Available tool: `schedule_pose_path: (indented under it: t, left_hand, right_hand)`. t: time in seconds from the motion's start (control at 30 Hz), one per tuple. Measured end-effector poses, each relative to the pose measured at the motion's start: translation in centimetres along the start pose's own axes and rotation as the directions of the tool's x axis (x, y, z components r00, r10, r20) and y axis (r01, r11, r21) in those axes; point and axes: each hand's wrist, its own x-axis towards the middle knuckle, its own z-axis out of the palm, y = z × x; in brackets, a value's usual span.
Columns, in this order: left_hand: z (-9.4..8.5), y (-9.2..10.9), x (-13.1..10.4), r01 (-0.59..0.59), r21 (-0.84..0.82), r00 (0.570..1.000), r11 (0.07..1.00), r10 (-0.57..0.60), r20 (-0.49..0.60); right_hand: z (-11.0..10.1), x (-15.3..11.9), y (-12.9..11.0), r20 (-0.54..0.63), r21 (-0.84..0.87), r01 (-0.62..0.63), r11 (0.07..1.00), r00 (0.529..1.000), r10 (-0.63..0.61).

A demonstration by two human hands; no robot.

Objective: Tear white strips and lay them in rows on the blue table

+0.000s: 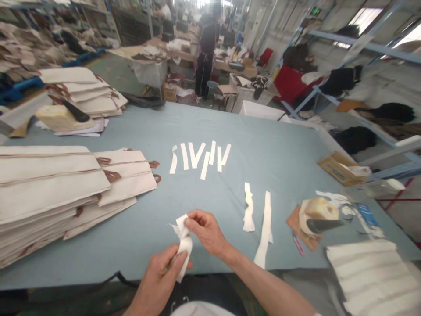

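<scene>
Between my two hands, near the table's front edge, is a white strip (184, 246) that looks like fabric or paper tape. My left hand (162, 267) is closed on its lower part, thumb on top. The thumb and fingers of my right hand (207, 228) pinch its upper end, where a loose flap sticks out to the left. Farther off, several short white strips (184, 156) lie in a loose row on the blue-grey table (141, 245). Right of my hands lie a crumpled white strip (249, 208) and a longer white strip (264, 232).
Stacked cream fabric pieces (49, 188) with brown loops cover the table's left side. At right are a yellowish block (320, 210) with a dark strap, a pink cutter (298, 244), a cardboard box (338, 169) and folded cream cloth (375, 276). A person (207, 48) stands beyond the table.
</scene>
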Motion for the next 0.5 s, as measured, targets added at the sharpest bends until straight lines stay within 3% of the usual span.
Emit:
schedule_pose_path:
  t: [0.23, 0.3, 0.4, 0.5]
  left_hand:
    - [-0.1, -0.2, 0.3, 0.087, -0.052, 0.996, 0.995, -0.085, 0.041]
    - [0.1, -0.3, 0.5, 0.082, -0.036, 0.996, 0.996, -0.08, 0.05]
    - [0.9, -0.6, 0.4, 0.047, -0.006, 0.993, 0.999, -0.046, 0.106]
    - [2.0, -1.2, 0.2, 0.028, 0.004, 0.994, 1.0, -0.028, 0.11]
  right_hand:
    - [1.9, 0.1, 0.5, -0.104, 0.056, -0.031, 0.998, 0.994, 0.037]
    - [2.2, 0.8, 0.9, -0.194, 0.079, -0.019, 0.997, 0.98, 0.035]
    - [1.1, 3.5, 1.6, -0.403, 0.104, 0.021, 0.994, 0.915, 0.023]
    - [-2.0, 7.2, 1.9, -0.567, 0.104, 0.064, 0.993, 0.824, 0.006]
